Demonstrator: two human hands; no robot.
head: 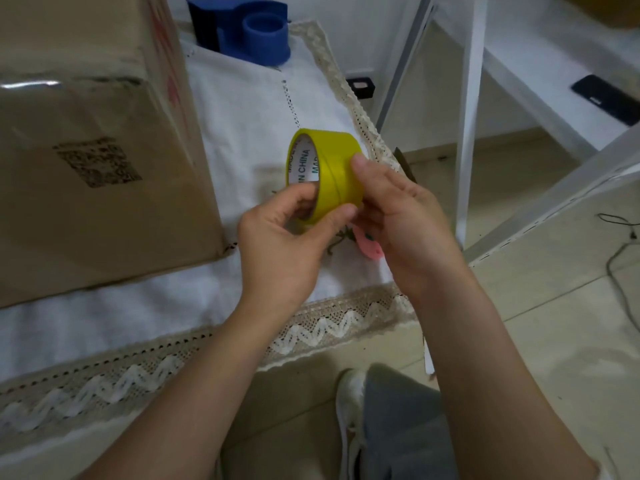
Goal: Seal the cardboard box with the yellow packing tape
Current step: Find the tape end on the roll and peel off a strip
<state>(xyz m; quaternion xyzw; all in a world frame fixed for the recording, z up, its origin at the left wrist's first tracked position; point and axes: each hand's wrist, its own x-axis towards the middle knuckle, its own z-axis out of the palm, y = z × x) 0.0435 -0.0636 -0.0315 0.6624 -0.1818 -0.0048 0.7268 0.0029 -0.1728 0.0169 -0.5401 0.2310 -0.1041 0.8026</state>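
A roll of yellow packing tape (332,164) is held up above the table, a little right of centre. My left hand (284,244) grips its lower edge, with the thumb hooked into the white core. My right hand (401,216) clasps the roll's right side, its thumb pressed on the outer yellow band. The large brown cardboard box (90,161) stands on the table to the left, with a strip of clear tape on its top and a faded square print on its near face. Both hands are clear of the box.
A white cloth with a lace border (270,109) covers the table. A blue tape dispenser (249,29) lies behind the box. A pink item (372,249) peeks out below my right hand. White shelf frames (467,116) stand at right, with a dark phone (604,102) on one.
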